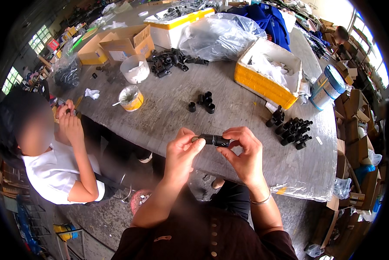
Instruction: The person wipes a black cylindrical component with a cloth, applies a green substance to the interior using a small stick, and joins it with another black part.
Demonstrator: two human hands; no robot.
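Note:
Between my two hands, above the near edge of the table, is a short black cylindrical fitting [215,140] lying level. My left hand [182,152] pinches its left end between thumb and fingers. The thumb and fingers of my right hand [245,152] grip the right end. Beyond my hands stand several small black cylindrical caps [205,100]. To the right of my right hand is a cluster of black fittings [295,131], many with narrower tops.
A co-worker [58,160] sits at the left, hands raised around a small dark part. On the table [168,125] are a tub with a stick [131,98], a white bucket [135,69], a black parts pile [170,60], a yellow-and-white foam box [264,82] and a blue-and-white pail [327,88].

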